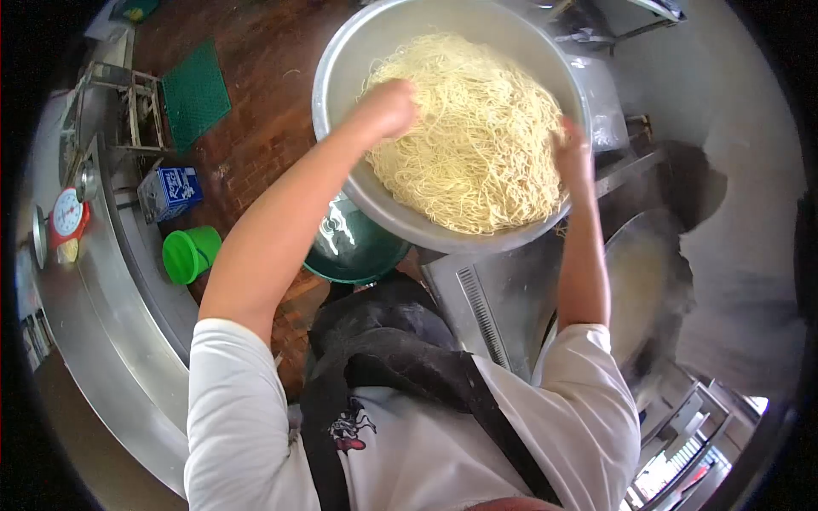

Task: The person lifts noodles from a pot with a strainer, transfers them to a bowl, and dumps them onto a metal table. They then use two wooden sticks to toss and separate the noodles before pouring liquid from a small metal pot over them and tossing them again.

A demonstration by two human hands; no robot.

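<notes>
A wide metal basin (341, 64) holds a large heap of thin pale yellow noodles (477, 145). At the heap's left side is my left hand (390, 106), closed like a fist against the noodles, its fingertips hidden. My right hand (574, 152) is at the opposite side of the heap, just inside the basin's right rim. Its fingers curl inward onto the noodles and are a little blurred. A few strands hang by the rim below that hand.
Below the basin stands a dark green tub (358, 247). A steaming wok (639, 281) is at right beside a metal stove top (503, 298). To the left are a green bucket (189, 254), a blue box (175, 192), and a steel counter (111, 315) with a red scale (68, 215).
</notes>
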